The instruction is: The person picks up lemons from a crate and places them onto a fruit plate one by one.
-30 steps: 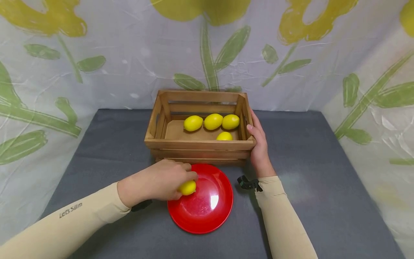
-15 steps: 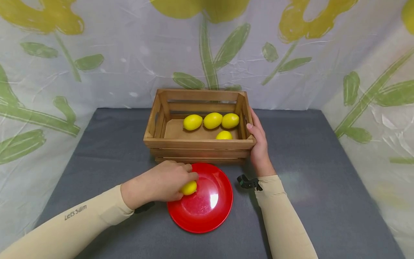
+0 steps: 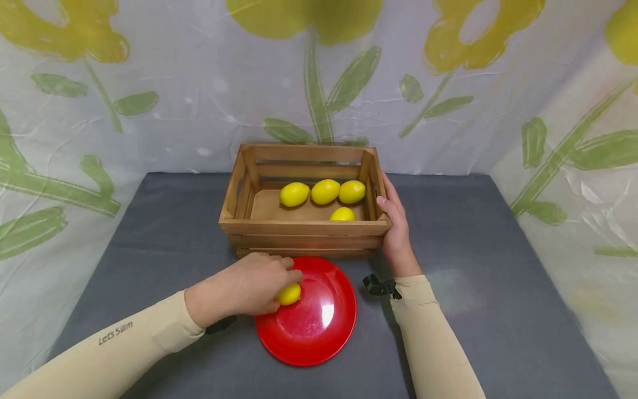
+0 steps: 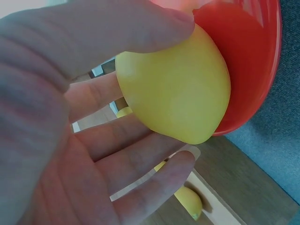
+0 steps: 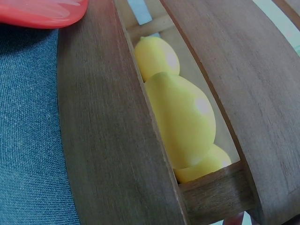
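Note:
My left hand grips a lemon over the left part of a red plate. In the left wrist view the thumb lies across the top of that lemon, with fingers behind and under it. My right hand holds the right end of a slatted wooden crate, its thumb over the top edge and its fingers along the outer side. Several lemons lie inside the crate towards the right, one of them partly hidden by the front wall. Through a slat gap, the right wrist view shows lemons close up.
The plate sits just in front of the crate on a dark grey cloth-covered table. Behind the table hangs a pale sheet with painted yellow flowers. A black wrist strap is on the right arm.
The view has tilted slightly. Both hands keep their places, the left gripping the lemon over the plate and the right holding the crate's end.

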`<state>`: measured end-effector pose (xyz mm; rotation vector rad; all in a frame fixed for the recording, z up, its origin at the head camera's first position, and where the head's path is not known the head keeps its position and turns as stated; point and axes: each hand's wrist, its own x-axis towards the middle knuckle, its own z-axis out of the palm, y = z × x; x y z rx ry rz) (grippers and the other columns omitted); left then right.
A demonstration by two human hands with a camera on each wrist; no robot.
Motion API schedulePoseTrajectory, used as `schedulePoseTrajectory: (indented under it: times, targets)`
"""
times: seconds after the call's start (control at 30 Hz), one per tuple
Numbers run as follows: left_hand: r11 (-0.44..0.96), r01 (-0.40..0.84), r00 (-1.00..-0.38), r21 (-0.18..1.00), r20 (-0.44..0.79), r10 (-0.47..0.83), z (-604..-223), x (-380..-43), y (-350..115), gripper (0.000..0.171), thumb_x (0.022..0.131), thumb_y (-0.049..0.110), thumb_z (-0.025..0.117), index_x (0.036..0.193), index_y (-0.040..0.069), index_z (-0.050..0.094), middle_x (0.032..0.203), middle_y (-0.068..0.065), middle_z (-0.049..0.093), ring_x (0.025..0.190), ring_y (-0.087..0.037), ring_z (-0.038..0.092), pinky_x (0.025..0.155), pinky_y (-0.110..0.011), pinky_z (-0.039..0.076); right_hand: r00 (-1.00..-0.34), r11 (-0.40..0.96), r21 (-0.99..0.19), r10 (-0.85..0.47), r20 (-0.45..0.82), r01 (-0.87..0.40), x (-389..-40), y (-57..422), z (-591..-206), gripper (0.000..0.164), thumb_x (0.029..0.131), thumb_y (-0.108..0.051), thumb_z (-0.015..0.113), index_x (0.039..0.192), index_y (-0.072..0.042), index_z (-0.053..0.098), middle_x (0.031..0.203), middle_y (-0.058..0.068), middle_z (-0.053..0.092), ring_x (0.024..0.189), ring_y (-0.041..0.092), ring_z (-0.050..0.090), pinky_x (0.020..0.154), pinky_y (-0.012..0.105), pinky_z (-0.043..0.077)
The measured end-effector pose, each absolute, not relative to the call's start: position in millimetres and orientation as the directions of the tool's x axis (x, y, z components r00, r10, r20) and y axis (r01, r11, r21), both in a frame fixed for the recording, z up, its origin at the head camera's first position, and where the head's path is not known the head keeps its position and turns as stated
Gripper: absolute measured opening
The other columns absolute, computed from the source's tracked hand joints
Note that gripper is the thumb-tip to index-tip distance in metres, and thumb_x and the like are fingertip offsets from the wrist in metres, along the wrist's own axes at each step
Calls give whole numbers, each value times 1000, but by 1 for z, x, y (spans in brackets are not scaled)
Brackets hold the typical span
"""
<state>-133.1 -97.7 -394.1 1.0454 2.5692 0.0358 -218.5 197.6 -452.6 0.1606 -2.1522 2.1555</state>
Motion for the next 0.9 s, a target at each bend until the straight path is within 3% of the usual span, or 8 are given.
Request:
schedulePoseTrajectory:
  times: [0.57,0.9]
  targets:
    - [738,650,-662,183,-340,668,-390,-132,-100,66,77,32,97,136,19,70,121,-4,70,101,-19,66,83,-43,58,-988,7,-988,-8,152,-152,-218,196,-452,61,105,-43,41,165,-49,36,174,-16,31,155,27,36,126,64,27]
    - [735,654,-669,178,-318,672,-388,-132,-102,66,76,30,96,135,19,69,115,-2,68,97,-18,64,84,-45,57,-987,8,-987,-8,162,-162,-218,196,-451,62,105,-42,40,166,-46,36,175,-14,30,156,28,35,127,65,26]
